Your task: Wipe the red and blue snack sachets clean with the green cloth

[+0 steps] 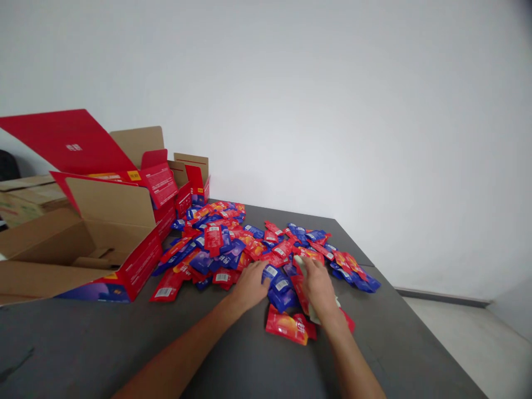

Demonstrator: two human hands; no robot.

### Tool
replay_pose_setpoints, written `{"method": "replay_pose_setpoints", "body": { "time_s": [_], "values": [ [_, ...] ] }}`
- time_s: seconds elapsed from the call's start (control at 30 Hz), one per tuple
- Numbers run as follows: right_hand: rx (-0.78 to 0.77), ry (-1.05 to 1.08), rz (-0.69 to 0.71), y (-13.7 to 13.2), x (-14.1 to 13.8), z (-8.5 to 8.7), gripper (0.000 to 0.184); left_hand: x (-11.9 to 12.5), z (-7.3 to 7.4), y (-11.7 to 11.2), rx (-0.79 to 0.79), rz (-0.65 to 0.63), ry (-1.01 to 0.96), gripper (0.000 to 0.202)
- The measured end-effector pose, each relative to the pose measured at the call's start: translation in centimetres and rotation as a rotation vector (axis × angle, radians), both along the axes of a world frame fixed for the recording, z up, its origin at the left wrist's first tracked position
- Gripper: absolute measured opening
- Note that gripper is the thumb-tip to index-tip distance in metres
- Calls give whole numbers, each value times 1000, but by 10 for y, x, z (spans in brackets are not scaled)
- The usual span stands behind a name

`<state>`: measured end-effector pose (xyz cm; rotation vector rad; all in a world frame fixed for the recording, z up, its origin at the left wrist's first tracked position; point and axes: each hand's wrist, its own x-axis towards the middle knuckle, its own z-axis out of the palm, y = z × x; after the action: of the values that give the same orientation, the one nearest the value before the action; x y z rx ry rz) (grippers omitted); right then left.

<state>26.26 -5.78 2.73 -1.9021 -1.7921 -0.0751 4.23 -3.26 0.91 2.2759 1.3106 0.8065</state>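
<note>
Several red and blue sachets [233, 244] lie in a loose heap across the far half of a dark grey table [103, 349]. My left hand [250, 285] rests palm down at the near edge of the heap, fingers curled on a blue sachet [277, 284]. My right hand [318, 285] is closed round a small stack of sachets [300, 288] held on edge, red with pale backs. A red sachet [288, 327] lies flat just in front of both hands.
An open red and brown cardboard box [103, 238] stands at the left with its lid up. More open boxes [191, 180] stand behind it. The table's right edge [415, 310] drops to a pale floor. A white wall is behind.
</note>
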Motion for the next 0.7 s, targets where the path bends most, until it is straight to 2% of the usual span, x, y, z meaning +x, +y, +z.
{"method": "replay_pose_setpoints", "body": {
  "time_s": [0.1, 0.23, 0.33, 0.43, 0.6, 0.7],
  "values": [
    [55, 40, 97, 16, -23, 4, 55, -6, -11, 10, 7, -11, 89, 60],
    [125, 147, 199, 29, -45, -5, 48, -11, -20, 11, 7, -59, 163, 65],
    [183, 229, 260, 28, -51, -11, 40, -14, -18, 11, -30, -30, 141, 67],
    [209, 277, 299, 21, -53, -11, 35, -14, -14, 10, -66, -15, 124, 59],
    [200, 324, 270, 13, -55, -10, 34, -7, -12, 1, -19, -64, 205, 67],
    [195, 325, 280, 12, -55, -12, 34, -6, -9, -2, -73, -65, 185, 58]
  ]
}}
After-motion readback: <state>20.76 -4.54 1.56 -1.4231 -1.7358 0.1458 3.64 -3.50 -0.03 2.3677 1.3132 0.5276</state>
